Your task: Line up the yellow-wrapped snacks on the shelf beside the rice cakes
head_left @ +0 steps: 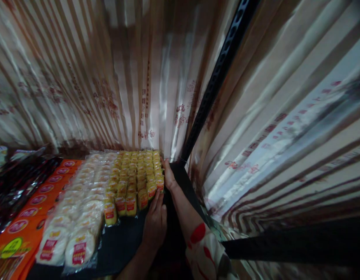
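Note:
Rows of small yellow wrapped cakes [131, 175] with red labels stand on a black shelf [121, 243]. My left hand [155, 221] is at the front end of the rightmost rows, its fingers stretched forward and the tips touching a front packet. Farther back, my right hand [168, 177] lies along the right side of the same block, fingers extended; its fingertips are partly hidden by the packets. The two hands meet the block from the front and from the side. Left of the yellow cakes lie rows of larger round white wrapped cakes [81, 237].
Orange packets [31, 212] and dark shiny packets [19, 182] lie at the left. Behind hangs a pleated, printed curtain [151, 97]. A black perforated post [215, 81] rises at the shelf's back right corner. A dark bar [285, 243] crosses the lower right.

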`<action>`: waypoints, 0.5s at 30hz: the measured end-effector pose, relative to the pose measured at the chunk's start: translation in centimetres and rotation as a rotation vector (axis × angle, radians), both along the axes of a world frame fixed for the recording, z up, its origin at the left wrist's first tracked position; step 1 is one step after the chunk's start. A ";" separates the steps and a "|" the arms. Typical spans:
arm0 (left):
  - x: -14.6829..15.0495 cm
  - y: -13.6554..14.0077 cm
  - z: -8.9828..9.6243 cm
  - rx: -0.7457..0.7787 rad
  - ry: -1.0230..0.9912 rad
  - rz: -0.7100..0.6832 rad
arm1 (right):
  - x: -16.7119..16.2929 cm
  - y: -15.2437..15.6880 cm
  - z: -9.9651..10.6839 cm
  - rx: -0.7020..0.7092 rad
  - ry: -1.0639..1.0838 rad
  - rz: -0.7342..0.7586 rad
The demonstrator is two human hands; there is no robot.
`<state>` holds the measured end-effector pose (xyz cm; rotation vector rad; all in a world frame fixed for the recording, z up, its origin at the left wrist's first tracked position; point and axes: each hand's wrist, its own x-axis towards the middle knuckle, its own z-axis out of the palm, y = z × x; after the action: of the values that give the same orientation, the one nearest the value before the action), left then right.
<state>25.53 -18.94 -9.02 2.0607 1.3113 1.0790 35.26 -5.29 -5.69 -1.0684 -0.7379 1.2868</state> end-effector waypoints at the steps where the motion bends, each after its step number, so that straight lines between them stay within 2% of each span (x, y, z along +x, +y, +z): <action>1: 0.0 0.0 0.0 0.005 0.009 -0.007 | 0.2 -0.1 -0.1 -0.005 0.021 -0.014; 5: -0.1 -0.1 -0.3 0.064 0.047 -0.025 | 0.8 -1.2 -0.5 -0.003 0.068 -0.215; 8: -0.2 -0.2 -0.7 0.113 0.065 -0.003 | 0.8 -3.5 -0.4 0.031 0.044 -0.370; 12: -0.4 -0.3 -0.6 0.230 0.120 -0.032 | 0.1 -9.1 0.6 0.096 -0.031 -0.525; 15: -0.5 -1.0 0.2 0.269 0.178 -0.067 | -0.8 -14.5 1.7 0.091 -0.125 -0.551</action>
<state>25.05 -19.98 -8.86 2.4299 1.2230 1.1151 34.43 -19.84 -4.02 -1.1805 -0.5342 0.7157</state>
